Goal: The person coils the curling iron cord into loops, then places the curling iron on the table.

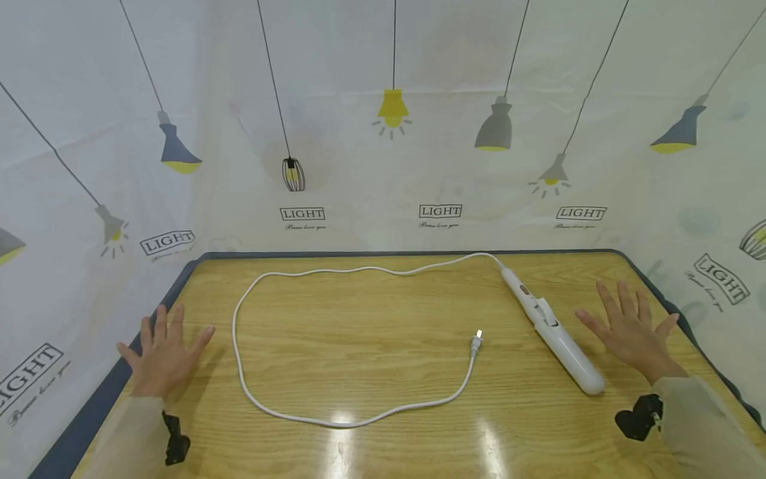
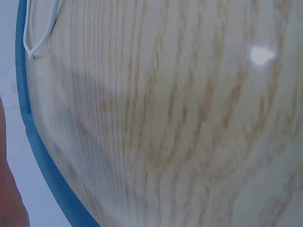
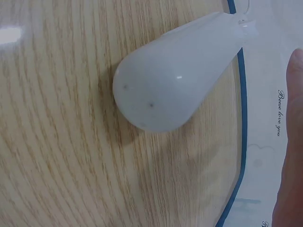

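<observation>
On the wooden table, toward its right side, lies a white curling iron [image 1: 565, 347], slanted with its rounded thick end nearest the person. A raised lever and a small switch show along its handle. Its white cord [image 1: 238, 339] runs left in a wide loop and comes back to a two-prong plug [image 1: 477, 342]. My left hand [image 1: 163, 356], fingers spread and holding nothing, is over the table's left edge, apart from the cord. Just right of the curling iron is my right hand [image 1: 637, 332], also spread and holding nothing. The iron's rounded end [image 3: 156, 90] fills the right wrist view's middle.
The wooden table [image 1: 359, 346] has a dark blue edge [image 1: 359, 253]. Behind it and at both sides hangs a pale sheet [image 1: 359, 146] printed with lamps and the word LIGHT. Black straps with wrist cameras [image 1: 640, 418] sit at both sleeves.
</observation>
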The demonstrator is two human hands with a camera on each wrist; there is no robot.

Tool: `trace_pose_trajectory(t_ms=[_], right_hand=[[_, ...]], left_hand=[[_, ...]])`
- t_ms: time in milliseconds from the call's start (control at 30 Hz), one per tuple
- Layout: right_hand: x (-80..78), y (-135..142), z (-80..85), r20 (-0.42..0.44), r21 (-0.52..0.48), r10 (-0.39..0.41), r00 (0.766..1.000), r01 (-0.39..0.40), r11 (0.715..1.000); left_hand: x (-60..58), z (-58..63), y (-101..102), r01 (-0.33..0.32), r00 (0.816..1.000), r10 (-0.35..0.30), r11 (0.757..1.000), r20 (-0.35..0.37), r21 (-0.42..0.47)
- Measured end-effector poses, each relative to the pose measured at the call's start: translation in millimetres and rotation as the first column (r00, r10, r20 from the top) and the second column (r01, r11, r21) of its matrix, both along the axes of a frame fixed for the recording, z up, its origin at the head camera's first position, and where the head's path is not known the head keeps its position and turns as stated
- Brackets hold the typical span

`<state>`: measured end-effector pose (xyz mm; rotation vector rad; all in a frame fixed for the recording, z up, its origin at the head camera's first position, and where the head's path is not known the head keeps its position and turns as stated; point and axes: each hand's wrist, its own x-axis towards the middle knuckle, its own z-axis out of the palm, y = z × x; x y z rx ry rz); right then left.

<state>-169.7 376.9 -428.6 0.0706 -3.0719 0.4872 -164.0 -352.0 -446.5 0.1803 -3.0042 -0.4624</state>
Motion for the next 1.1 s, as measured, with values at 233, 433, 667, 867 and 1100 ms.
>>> trace_pose_trajectory(t_ms=[233,433,667,867,1100], right_hand=[[4.3,6,-5.0,0.013,-0.032,-0.006,1.0,0.006,0.999],[6.1,4,-9.9,0.06,-0.12,0.001,0.998,0.007,0.993],[13.8,-17,-3.5,0.104,-0.247,0.046,0.994,-0.019,0.969],[17.7,-30,-2.6,0.092,-0.233,0.036,0.995,-0.013,0.972],[21.1,-34,-14.6,0.103,-0.222,-0.003,0.995,0.026,0.975]], left_hand=[[-12.7,-4.9,4,0.04,0.999,-0.04,0.999,-0.019,-0.013],[-34.0,-6.5,34,0.139,0.979,-0.138,0.99,-0.149,-0.005],[-70.9,8.0,104,0.305,0.943,-0.283,0.946,-0.176,0.114],[-106.0,16.8,167,0.362,0.93,-0.333,0.902,-0.156,0.235],[-137.5,22.3,223,0.396,0.918,-0.373,0.845,-0.136,0.36]])
